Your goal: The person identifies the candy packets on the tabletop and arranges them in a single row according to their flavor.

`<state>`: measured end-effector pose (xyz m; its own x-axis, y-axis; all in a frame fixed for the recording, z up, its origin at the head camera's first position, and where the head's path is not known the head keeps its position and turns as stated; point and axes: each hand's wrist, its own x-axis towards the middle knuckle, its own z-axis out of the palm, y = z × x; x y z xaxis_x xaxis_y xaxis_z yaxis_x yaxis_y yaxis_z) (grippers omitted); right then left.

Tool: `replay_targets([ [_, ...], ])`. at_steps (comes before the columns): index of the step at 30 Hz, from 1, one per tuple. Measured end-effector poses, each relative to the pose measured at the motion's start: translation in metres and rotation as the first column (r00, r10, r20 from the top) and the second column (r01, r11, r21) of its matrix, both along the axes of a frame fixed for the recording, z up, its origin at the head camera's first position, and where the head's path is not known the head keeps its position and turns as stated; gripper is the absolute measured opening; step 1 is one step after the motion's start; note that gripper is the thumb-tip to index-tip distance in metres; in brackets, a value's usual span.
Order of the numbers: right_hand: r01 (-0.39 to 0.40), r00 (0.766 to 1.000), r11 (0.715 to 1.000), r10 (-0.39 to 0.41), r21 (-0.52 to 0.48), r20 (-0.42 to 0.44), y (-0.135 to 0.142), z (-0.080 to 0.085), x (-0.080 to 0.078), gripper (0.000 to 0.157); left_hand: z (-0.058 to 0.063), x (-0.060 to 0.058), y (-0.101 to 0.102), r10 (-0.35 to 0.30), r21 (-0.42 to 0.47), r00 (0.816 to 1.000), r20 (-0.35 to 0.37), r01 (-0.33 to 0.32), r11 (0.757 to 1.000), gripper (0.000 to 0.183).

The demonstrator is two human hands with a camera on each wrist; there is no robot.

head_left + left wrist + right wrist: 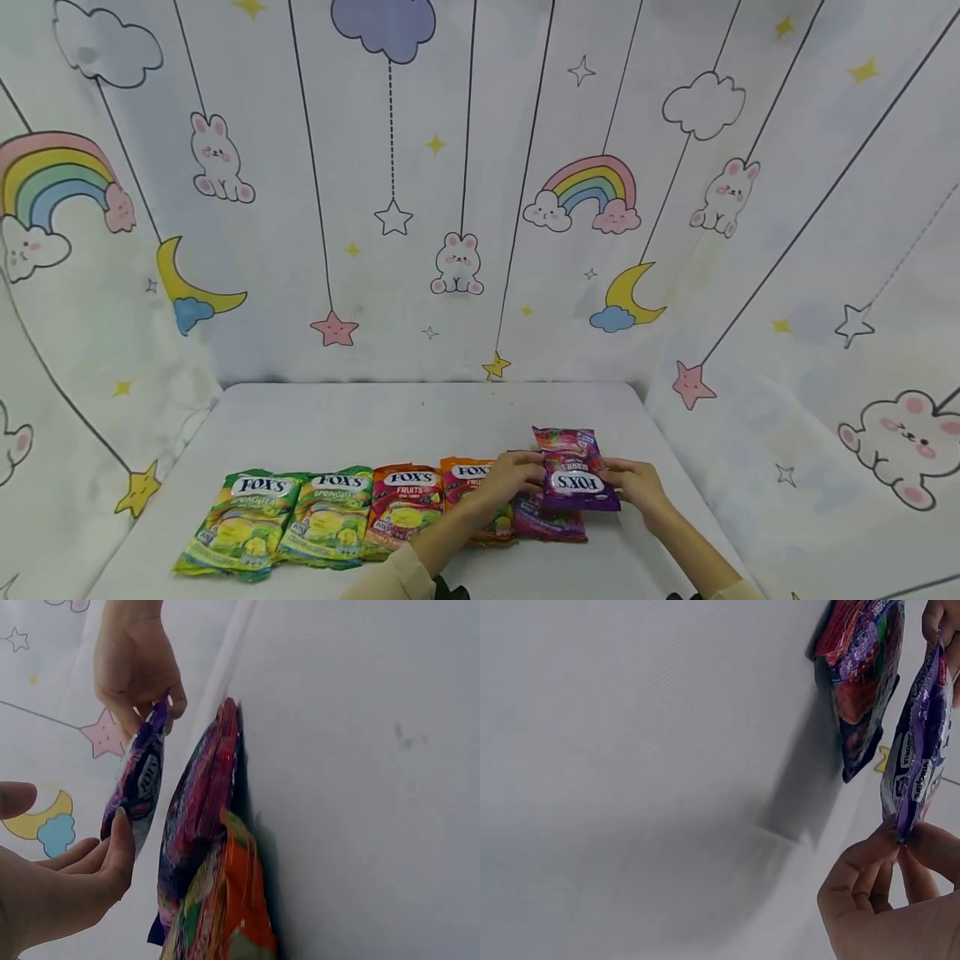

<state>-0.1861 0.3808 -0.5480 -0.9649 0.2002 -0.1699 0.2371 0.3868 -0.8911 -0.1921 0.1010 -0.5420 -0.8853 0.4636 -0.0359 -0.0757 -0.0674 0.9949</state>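
A purple bag of Fox's Berries candy (573, 471) is held above the table, its lettering upside down in the head view. My left hand (512, 479) holds its left edge; in the left wrist view the fingertips of that hand (82, 881) rest against the bag. On the opposite edge, my right hand (636, 487) pinches the wrapper between thumb and fingers, plainest in the right wrist view, where the right hand (892, 900) grips the bag's end. Beneath lies another purple candy bag (551, 527), partly covered by the held one.
A row of candy bags runs leftward: an orange Fox's bag (459, 475) partly behind my left arm, a red-orange Fruits bag (405, 508), and two green Spring Tea bags (330, 517), (247, 521). The white table (337, 421) meets printed cloth walls (405, 333) at the back and sides.
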Motion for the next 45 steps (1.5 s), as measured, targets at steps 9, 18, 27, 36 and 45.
replay_targets([
  [9,0.017,1.0,1.0,-0.018,0.017,0.013,0.015,-0.004,0.001,0.041,-0.004,0.005,0.018,-0.042,0.0,0.999,0.025,0.042,0.999,0.045],
  [18,0.04,0.999,0.999,-0.04,0.024,0.026,0.024,-0.006,0.002,0.04,-0.01,0.01,0.029,-0.099,0.02,0.995,0.026,0.098,0.995,0.038],
  [27,0.059,0.997,0.998,-0.061,0.037,0.043,0.035,-0.01,0.009,0.043,-0.012,0.014,0.041,-0.079,-0.021,0.996,0.051,0.08,0.997,0.034],
  [36,0.064,0.997,0.997,-0.065,0.039,0.029,0.038,-0.008,0.016,0.043,-0.013,0.015,0.052,-0.099,-0.031,0.995,0.029,0.1,0.995,0.042],
  [45,0.075,0.995,0.995,-0.079,0.069,0.055,0.045,-0.014,0.02,0.042,-0.014,0.017,0.059,-0.152,-0.064,0.988,-0.007,0.151,0.986,0.041],
])
